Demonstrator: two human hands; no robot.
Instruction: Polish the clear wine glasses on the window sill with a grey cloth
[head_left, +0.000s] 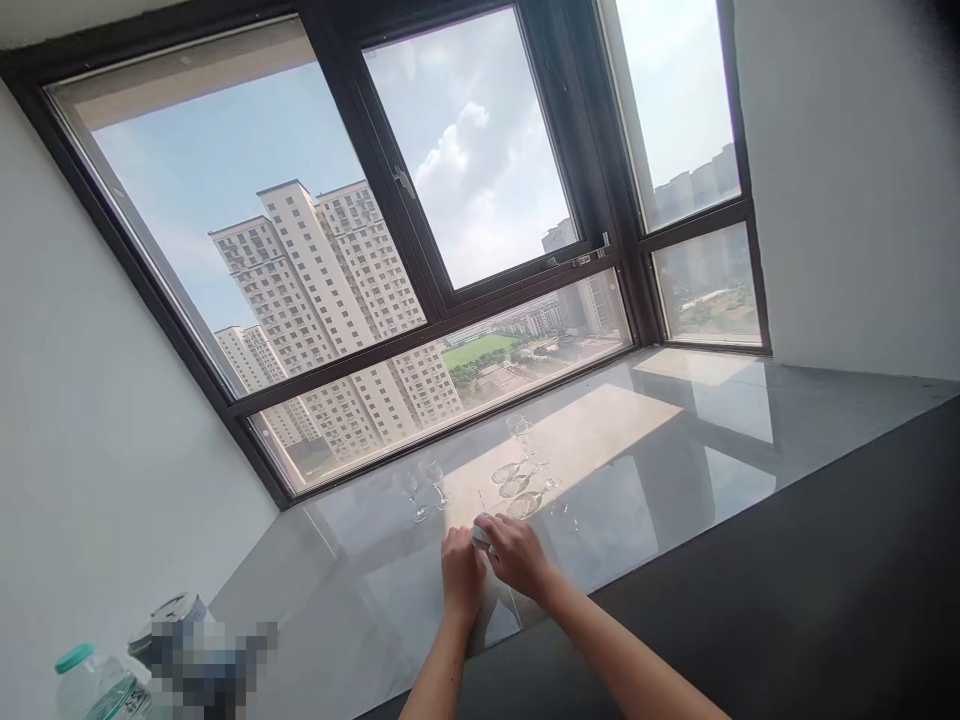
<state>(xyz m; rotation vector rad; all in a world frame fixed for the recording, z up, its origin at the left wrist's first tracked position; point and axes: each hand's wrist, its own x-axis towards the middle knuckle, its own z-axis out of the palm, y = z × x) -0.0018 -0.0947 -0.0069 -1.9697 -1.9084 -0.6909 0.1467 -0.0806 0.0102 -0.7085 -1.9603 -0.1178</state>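
Note:
My right hand (517,552) is closed around a small whitish thing (481,537) that may be a cloth or a tissue; its kind is unclear. Close against it, my left hand (463,570) has its fingers curled in. What the left fingers hold is hidden. Both hands are above the front part of the glossy grey window sill (600,560). Beyond them to the left, a clear stemmed glass (418,500) stands beside another stemmed glass (436,485). Several more clear glasses (519,428) are farther back and to the right, with oval outlines on the sunlit stone near them.
A dark-framed window (442,325) rises behind the sill, with tall buildings outside. At the lower left are a clear bottle with a green cap (75,657) and a partly blurred package (176,620). The sill's front edge (720,510) drops to a dark face.

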